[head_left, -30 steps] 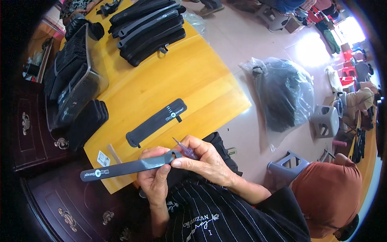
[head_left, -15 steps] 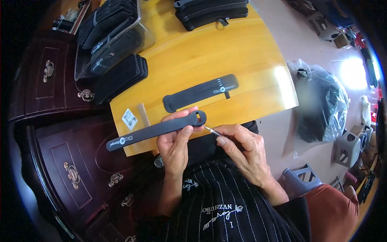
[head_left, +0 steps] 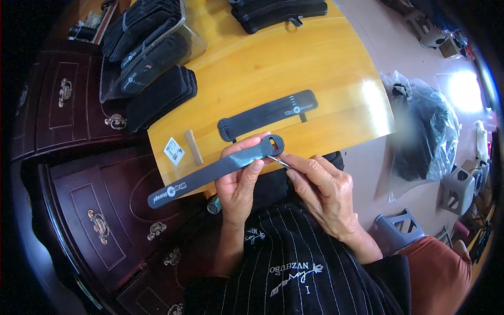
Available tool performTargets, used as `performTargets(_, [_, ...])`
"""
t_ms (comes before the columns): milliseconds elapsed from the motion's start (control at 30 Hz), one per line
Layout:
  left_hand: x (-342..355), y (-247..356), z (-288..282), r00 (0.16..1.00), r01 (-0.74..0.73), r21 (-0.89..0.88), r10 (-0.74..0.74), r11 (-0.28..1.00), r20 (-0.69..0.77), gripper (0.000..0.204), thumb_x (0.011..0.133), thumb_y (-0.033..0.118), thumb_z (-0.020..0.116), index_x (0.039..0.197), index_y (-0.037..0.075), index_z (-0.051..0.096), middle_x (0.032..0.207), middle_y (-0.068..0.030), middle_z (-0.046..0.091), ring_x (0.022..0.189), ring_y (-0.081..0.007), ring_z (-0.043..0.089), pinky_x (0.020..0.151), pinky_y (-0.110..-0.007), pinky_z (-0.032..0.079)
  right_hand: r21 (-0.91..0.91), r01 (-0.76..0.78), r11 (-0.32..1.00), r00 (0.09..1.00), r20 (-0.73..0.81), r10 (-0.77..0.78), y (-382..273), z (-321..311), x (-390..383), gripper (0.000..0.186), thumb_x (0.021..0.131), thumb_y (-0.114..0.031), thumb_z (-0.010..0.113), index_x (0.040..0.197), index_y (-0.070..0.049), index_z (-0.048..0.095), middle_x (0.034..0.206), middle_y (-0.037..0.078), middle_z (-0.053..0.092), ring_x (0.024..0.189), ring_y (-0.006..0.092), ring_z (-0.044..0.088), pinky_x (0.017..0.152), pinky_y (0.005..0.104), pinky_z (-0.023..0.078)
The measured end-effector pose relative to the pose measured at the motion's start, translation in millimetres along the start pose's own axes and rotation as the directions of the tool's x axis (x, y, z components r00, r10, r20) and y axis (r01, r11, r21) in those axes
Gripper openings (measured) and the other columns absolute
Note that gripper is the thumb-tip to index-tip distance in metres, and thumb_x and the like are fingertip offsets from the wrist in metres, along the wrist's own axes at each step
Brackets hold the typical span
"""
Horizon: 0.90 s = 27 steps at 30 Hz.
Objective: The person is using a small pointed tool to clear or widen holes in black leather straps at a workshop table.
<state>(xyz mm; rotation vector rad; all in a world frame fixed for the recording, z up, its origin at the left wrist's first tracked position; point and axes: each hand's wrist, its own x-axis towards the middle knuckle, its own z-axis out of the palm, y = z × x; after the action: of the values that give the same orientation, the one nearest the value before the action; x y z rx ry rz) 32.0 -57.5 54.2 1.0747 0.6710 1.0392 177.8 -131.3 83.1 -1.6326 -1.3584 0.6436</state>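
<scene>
A long dark grey strap point(head_left: 207, 173) with a slotted round end and white print lies across my left hand point(head_left: 239, 186), whose fingers and thumb hold it near the slotted end. My right hand point(head_left: 328, 199) grips a thin pointed metal tool point(head_left: 278, 161), its tip at the strap's lower edge beside the slot; whether the tip goes into the strap I cannot tell. On the yellow table point(head_left: 257, 63) beyond my hands lie a neat bundle of dark straps point(head_left: 257, 115), a small white label point(head_left: 173, 152) and a tan strip point(head_left: 193, 147).
A clear bin point(head_left: 152, 50) of black straps, a black stack point(head_left: 160, 100) and more bundles point(head_left: 278, 16) are on the table. Dark wooden drawers point(head_left: 94, 199) are at left. Bagged dark material point(head_left: 420, 136) and grey stools point(head_left: 454, 191) stand right; a person in rust-coloured clothing point(head_left: 436, 270) is beside me.
The view has shifted, so the table appears farther right. The strap's slotted end has moved up and right with my left hand. The tool's tip, pointing up earlier, now meets the strap's edge.
</scene>
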Motion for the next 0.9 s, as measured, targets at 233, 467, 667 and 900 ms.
performTargets(233, [1.2, -6.9, -3.9, 0.953, -0.299, 0.463, 0.289, 0.834, 0.094, 0.032, 0.088, -0.002, 0.060, 0.118, -0.003, 0.050, 0.121, -0.0234, 0.055, 0.109, -0.0269, 0.058, 0.090, -0.034, 0.051, -0.079, 0.005, 0.997, 0.998, -0.056, -0.010, 0.0, 4.0, -2.0, 0.029, 0.080, -0.009, 0.069, 0.108, -0.011, 0.065, 0.070, 0.006, 0.056, 0.059, 0.0212, 0.059, 0.049, 0.0331, 0.047])
performTargets(467, [4.1, -2.9, -1.3, 0.849, -0.486, 0.705, 0.471, 0.517, 0.240, 0.030, 0.086, 0.007, 0.066, 0.113, 0.002, 0.052, 0.116, -0.0231, 0.055, 0.099, -0.0263, 0.060, 0.083, -0.034, 0.055, -0.094, 0.032, 0.995, 0.991, -0.126, -0.044, 2.3, 11.3, 0.2, 0.029, 0.079, -0.007, 0.069, 0.108, -0.012, 0.066, 0.070, 0.004, 0.055, 0.061, 0.0206, 0.059, 0.050, 0.0326, 0.047])
performTargets(667, [4.3, -8.6, -5.0, 0.843, -0.470, 0.775, 0.477, 0.423, 0.251, 0.037, 0.077, 0.001, 0.073, 0.111, 0.006, 0.059, 0.117, -0.0227, 0.054, 0.103, -0.0292, 0.061, 0.086, -0.035, 0.054, 0.348, -0.167, 0.922, 0.984, 0.006, 0.176, 9.5, 14.3, 4.9, 0.025, 0.086, -0.008, 0.064, 0.111, -0.008, 0.066, 0.083, 0.010, 0.063, 0.069, 0.0173, 0.062, 0.060, 0.0275, 0.048])
performTargets(900, [14.0, -4.8, -8.7, 0.796, -0.593, 0.636, 0.479, 0.493, 0.371, 0.031, 0.081, -0.009, 0.065, 0.111, -0.004, 0.060, 0.128, -0.0260, 0.043, 0.106, -0.0347, 0.060, 0.081, -0.034, 0.060, -0.225, 0.107, 0.968, 0.975, -0.169, -0.147, 18.5, 19.0, 9.8, 0.038, 0.075, -0.008, 0.068, 0.113, -0.014, 0.066, 0.076, 0.004, 0.058, 0.067, 0.0169, 0.058, 0.056, 0.0280, 0.048])
